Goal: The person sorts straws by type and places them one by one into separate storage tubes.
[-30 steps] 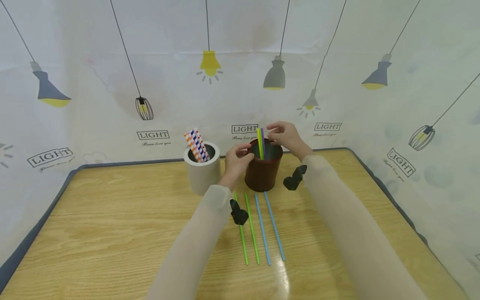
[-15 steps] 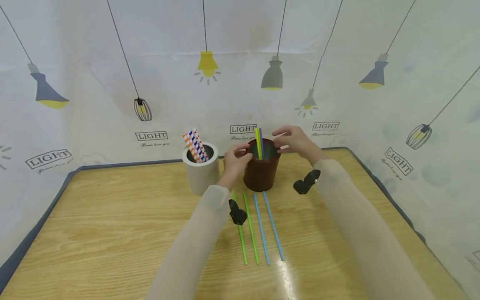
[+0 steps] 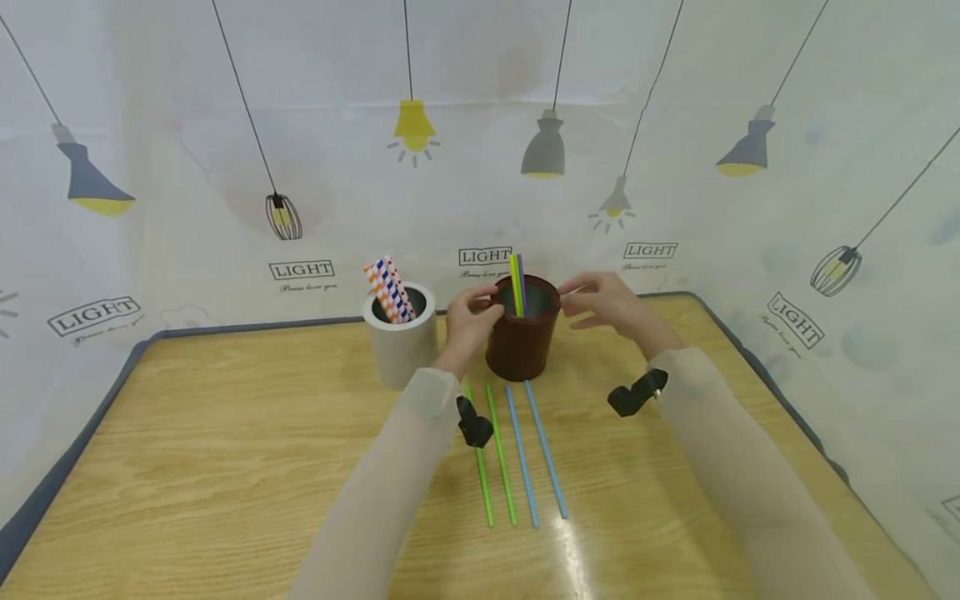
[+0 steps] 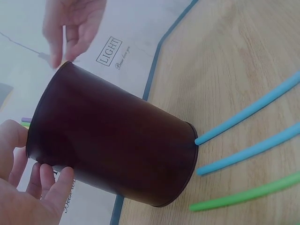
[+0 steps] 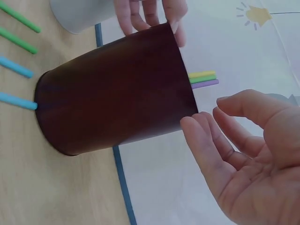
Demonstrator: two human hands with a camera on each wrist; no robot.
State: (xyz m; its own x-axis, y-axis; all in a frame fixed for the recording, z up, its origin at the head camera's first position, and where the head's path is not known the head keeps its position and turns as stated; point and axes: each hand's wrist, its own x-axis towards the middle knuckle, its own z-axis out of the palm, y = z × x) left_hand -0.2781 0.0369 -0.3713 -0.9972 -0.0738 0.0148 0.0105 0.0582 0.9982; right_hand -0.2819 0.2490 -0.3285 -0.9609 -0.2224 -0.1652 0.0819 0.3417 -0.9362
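A dark brown cup (image 3: 520,346) stands upright on the table, with yellow, green and purple straws (image 3: 517,285) leaning inside it. My left hand (image 3: 471,327) holds the cup's left rim between thumb and fingers. At the opposite side my right hand (image 3: 603,304) has its fingers loosely extended. Its fingertips (image 5: 202,119) are at the rim in the right wrist view; whether they press on it I cannot tell. In front of the cup lie two green straws (image 3: 501,454) and two blue straws (image 3: 546,450), roughly side by side.
Left of the brown cup stands a white cup (image 3: 405,354) holding several patterned paper straws (image 3: 392,292). The wooden table (image 3: 247,442) ends at a dark edge strip against a backdrop (image 3: 337,125) printed with lamps.
My right hand has moved from above the straws out to the right and down beside the brown cup's rim. The left hand stays on the rim; the straws have not visibly moved.
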